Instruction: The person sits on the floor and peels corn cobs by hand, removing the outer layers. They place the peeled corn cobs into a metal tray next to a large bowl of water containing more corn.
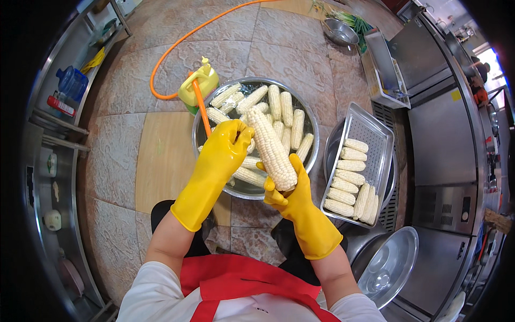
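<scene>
Over a large round metal basin [315, 139] of water, my right hand [287, 191], in a yellow rubber glove, holds a husked white corn cob [270, 147] by its lower end. My left hand [231, 141], gloved alike, has its fingers curled beside the cob's upper end; whether it pinches anything is hard to tell. Several more husked cobs [275, 102] lie in the basin. An orange hose [201, 106] runs over the basin's left rim. To the right, a perforated steel tray [372, 141] holds several cobs [345, 185] in a row and some set lengthwise.
A yellow jug [205, 82] stands behind the basin at left. The tray rests on another metal basin [332, 141]. A large metal bowl [406, 257] leans at lower right. Steel shelving [82, 100] is at left, steel cabinets [442, 137] at right. A metal bowl [342, 32] lies near green onions [356, 22].
</scene>
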A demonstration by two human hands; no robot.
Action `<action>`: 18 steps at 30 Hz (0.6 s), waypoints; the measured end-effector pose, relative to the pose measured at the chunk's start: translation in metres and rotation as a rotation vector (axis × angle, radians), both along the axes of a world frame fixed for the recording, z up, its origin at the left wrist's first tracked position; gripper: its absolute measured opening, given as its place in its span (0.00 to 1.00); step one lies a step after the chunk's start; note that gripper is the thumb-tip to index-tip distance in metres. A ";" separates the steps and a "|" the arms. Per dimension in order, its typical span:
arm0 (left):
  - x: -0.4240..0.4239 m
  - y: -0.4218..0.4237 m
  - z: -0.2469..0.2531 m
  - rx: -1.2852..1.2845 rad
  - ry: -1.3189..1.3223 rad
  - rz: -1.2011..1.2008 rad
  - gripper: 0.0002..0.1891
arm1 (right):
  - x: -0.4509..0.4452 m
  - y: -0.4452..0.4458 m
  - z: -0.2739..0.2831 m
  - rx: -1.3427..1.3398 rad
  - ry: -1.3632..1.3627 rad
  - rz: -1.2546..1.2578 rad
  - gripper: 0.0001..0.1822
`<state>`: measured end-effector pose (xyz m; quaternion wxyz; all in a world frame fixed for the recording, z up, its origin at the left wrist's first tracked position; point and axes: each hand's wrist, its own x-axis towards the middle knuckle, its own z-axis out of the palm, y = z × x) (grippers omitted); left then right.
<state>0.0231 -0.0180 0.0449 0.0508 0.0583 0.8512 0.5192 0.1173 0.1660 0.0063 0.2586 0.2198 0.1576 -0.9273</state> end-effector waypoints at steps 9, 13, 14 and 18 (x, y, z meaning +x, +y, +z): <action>0.019 0.010 0.016 0.132 0.053 -0.181 0.15 | -0.008 0.009 -0.004 -0.221 0.112 -0.143 0.48; 0.026 0.014 0.005 0.187 0.118 -0.235 0.16 | -0.004 0.007 -0.011 -0.155 0.167 -0.141 0.45; 0.028 0.014 0.002 0.141 0.176 -0.239 0.16 | -0.004 0.005 -0.011 -0.167 0.181 -0.140 0.44; 0.022 0.014 0.014 0.192 0.169 -0.343 0.19 | -0.006 0.003 -0.005 -0.205 0.240 -0.174 0.44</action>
